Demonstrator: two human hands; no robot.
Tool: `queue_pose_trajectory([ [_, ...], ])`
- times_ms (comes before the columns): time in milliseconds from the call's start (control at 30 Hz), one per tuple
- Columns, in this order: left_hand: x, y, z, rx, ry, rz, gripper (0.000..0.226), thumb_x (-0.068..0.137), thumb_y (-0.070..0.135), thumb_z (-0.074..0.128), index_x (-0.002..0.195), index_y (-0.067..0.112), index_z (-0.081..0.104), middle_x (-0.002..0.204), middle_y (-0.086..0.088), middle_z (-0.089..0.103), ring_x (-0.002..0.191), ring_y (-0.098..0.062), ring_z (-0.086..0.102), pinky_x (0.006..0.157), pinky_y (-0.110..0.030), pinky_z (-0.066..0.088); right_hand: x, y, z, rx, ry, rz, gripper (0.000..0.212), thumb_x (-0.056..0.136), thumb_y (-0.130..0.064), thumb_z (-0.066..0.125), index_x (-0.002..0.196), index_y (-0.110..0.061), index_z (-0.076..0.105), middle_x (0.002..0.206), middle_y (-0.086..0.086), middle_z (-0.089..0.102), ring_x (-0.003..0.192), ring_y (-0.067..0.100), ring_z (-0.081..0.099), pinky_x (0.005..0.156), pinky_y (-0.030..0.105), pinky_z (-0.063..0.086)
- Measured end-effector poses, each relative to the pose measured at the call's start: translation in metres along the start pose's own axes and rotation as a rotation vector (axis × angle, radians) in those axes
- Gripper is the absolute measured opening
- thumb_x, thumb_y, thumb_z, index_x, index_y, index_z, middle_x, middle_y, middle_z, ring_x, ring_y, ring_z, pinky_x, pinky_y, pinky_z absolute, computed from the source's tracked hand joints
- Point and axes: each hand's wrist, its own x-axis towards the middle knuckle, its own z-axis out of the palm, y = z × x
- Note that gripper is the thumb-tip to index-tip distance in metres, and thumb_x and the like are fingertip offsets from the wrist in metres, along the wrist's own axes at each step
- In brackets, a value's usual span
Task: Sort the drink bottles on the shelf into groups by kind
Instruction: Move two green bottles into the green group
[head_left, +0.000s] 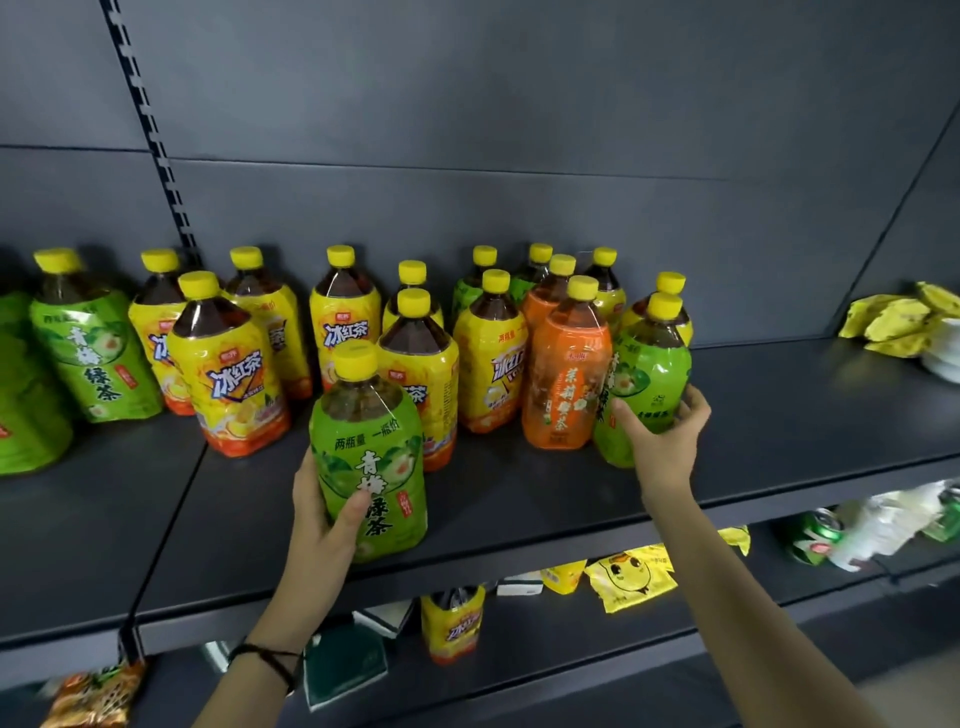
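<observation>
My left hand grips a green-label tea bottle near the front edge of the dark shelf. My right hand wraps around a second green-label bottle at the right end of the cluster. Beside it stands an orange-label bottle, with another orange one behind. Several yellow-label iced tea bottles fill the middle and left. Two green-label bottles stand at the far left. All have yellow caps.
Yellow snack bags and a white bowl lie at the shelf's far right. On the lower shelf are a yellow bottle, yellow packets, a green can and a snack bag.
</observation>
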Motion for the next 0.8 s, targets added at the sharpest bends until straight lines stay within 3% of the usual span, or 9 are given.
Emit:
queue_pose_trajectory([
  [167,0.0,0.002,0.001,0.0,0.001,0.001,0.104,0.062,0.079,0.063,0.146,0.032,0.026,0.145,-0.003,0.038,0.125,-0.006,0.048,0.081,-0.012,0.05,0.002,-0.005,-0.008,-0.051,-0.013,0.013,0.085,0.068,-0.035,0.084,0.137,-0.025,0.037,0.134,0.002,0.054,0.113,0.017,0.054,0.099,0.046,0.049],
  [300,-0.002,0.004,0.003,-0.019,0.022,-0.022,0.107,0.058,0.08,0.064,0.146,0.034,0.025,0.145,-0.003,0.038,0.125,-0.01,0.049,0.074,-0.012,0.052,-0.001,0.002,-0.021,-0.019,-0.083,0.018,0.083,0.064,-0.038,0.086,0.133,-0.032,0.039,0.129,-0.004,0.057,0.117,0.017,0.057,0.097,0.048,0.051],
  [367,-0.002,0.007,0.006,-0.043,0.019,-0.024,0.108,0.057,0.08,0.065,0.145,0.034,0.025,0.141,0.001,0.043,0.121,-0.004,0.052,0.076,-0.012,0.051,-0.002,0.004,-0.028,-0.001,-0.154,0.008,0.079,0.065,-0.036,0.085,0.131,-0.033,0.04,0.128,-0.004,0.058,0.117,0.017,0.057,0.096,0.047,0.052],
  [467,-0.005,0.012,0.01,-0.09,0.023,-0.03,0.103,0.052,0.082,0.065,0.138,0.043,0.027,0.129,0.015,0.052,0.109,0.008,0.057,0.073,-0.015,0.053,-0.006,0.003,-0.043,0.064,-0.298,0.01,0.079,0.069,-0.027,0.081,0.135,-0.025,0.039,0.127,0.0,0.059,0.117,0.015,0.058,0.09,0.038,0.055],
  [600,-0.004,0.015,0.012,-0.115,0.029,-0.033,0.087,0.049,0.084,0.065,0.124,0.054,0.033,0.114,0.03,0.059,0.103,0.011,0.059,0.069,-0.013,0.053,-0.015,-0.004,-0.052,0.13,-0.525,0.027,0.082,0.065,-0.032,0.078,0.137,-0.021,0.039,0.121,0.0,0.063,0.113,0.012,0.061,0.074,0.019,0.056],
  [667,-0.002,0.017,0.014,-0.13,0.067,-0.027,0.087,0.045,0.086,0.065,0.12,0.051,0.037,0.111,0.027,0.061,0.098,0.011,0.061,0.067,-0.013,0.052,-0.025,-0.009,-0.047,0.169,-0.6,0.046,0.079,0.068,-0.03,0.074,0.138,-0.023,0.038,0.12,-0.005,0.062,0.114,0.01,0.06,0.072,0.015,0.054],
  [733,0.003,0.02,0.017,-0.133,0.137,-0.002,0.087,0.043,0.088,0.063,0.117,0.048,0.041,0.113,0.018,0.059,0.097,0.009,0.061,0.074,-0.018,0.051,-0.037,-0.012,-0.036,0.171,-0.661,0.075,0.08,0.07,-0.044,0.075,0.138,-0.035,0.034,0.122,-0.013,0.059,0.108,-0.001,0.061,0.071,0.013,0.053],
  [800,0.007,0.023,0.019,-0.141,0.171,0.033,0.085,0.048,0.087,0.062,0.12,0.047,0.04,0.113,0.022,0.06,0.099,0.008,0.061,0.075,-0.018,0.051,-0.051,-0.015,-0.021,0.175,-0.682,0.096,0.077,0.067,-0.066,0.07,0.131,-0.05,0.03,0.123,-0.022,0.054,0.101,-0.01,0.059,0.07,0.011,0.052],
])
